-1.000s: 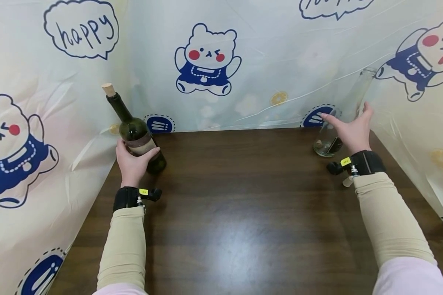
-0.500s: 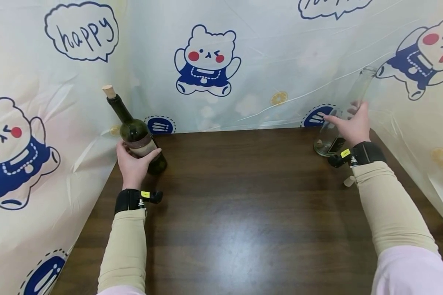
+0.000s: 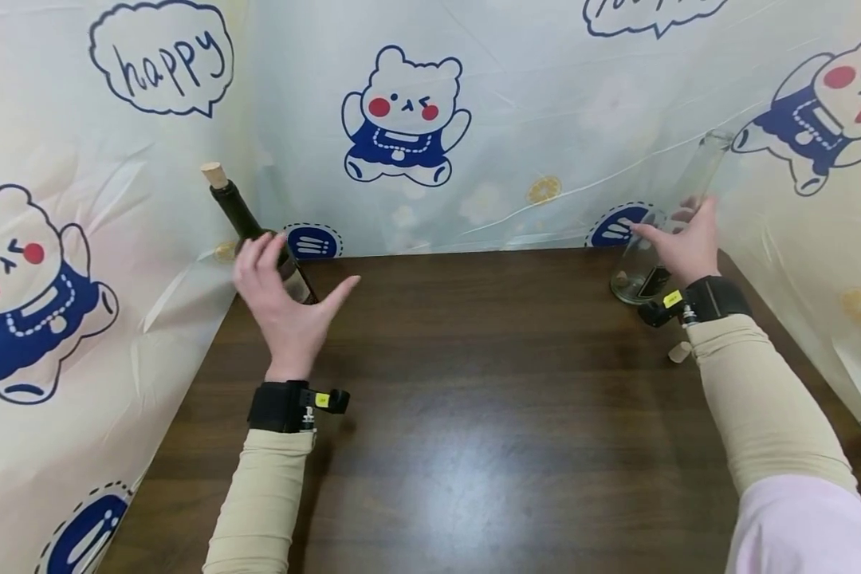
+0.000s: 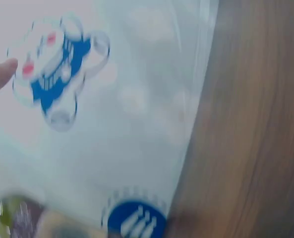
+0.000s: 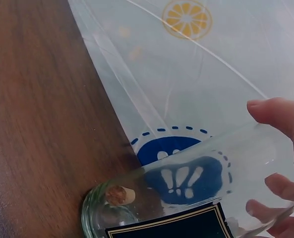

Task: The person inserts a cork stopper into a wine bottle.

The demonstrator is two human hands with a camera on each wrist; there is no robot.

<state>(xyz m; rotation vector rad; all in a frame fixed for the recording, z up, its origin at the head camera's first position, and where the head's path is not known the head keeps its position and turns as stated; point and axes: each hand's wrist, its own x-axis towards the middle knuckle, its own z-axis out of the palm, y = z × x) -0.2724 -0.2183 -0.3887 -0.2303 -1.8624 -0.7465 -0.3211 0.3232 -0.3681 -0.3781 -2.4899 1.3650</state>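
In the head view a dark green wine bottle (image 3: 235, 209) with a cork (image 3: 214, 174) in its mouth stands at the table's back left. My left hand (image 3: 287, 319) is just in front of it, thumb spread wide, holding nothing; it hides part of the bottle. The left wrist view is blurred, with a fingertip (image 4: 3, 74) at its left edge. At the back right my right hand (image 3: 689, 243) grips a clear glass bottle (image 5: 186, 183), fingers wrapping behind it. That bottle has a dark label (image 5: 171, 225), and a cork piece (image 5: 121, 195) shows through the glass near its base.
A pale cork-like piece (image 3: 679, 352) lies on the brown wooden table (image 3: 466, 414) beside my right wrist. Printed sheeting (image 3: 502, 143) with bear drawings stands behind the table and along both sides, close to the bottles.
My left hand has let go of the green wine bottle and moved right and toward me, thumb spreading. My right hand has closed round the clear glass bottle, which stays in place.
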